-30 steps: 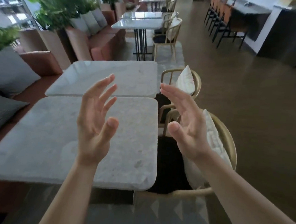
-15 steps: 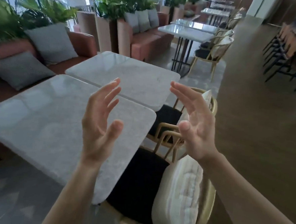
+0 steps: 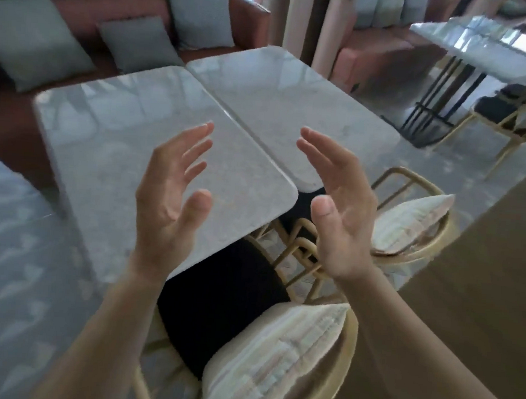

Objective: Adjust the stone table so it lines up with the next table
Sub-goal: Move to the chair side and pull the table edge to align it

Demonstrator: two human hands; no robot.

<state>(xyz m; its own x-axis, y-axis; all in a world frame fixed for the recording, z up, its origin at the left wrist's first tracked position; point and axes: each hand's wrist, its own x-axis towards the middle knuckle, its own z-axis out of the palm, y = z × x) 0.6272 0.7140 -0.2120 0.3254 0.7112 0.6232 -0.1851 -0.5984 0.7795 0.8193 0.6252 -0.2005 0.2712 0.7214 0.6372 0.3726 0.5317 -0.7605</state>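
Two pale grey stone tables stand side by side with a thin seam between them. The near stone table (image 3: 110,145) lies to the left, the second stone table (image 3: 281,97) to the right and farther back. My left hand (image 3: 170,199) hovers above the near table's front right part, palm turned inward, fingers spread. Over the gap by the tables' front corners floats my right hand (image 3: 342,205), also spread, palm facing the left hand. Neither hand touches a table or holds anything.
Two gold-framed chairs with black seats and pale cushions stand close in front: a near chair (image 3: 245,347) below my hands, another chair (image 3: 409,228) at right. A red sofa with grey cushions (image 3: 135,44) backs the tables. More tables (image 3: 490,53) stand at upper right.
The view has swung left and down, so the tables now run diagonally and the near chair sits under my arms. Both hands stay raised and spread, holding nothing.
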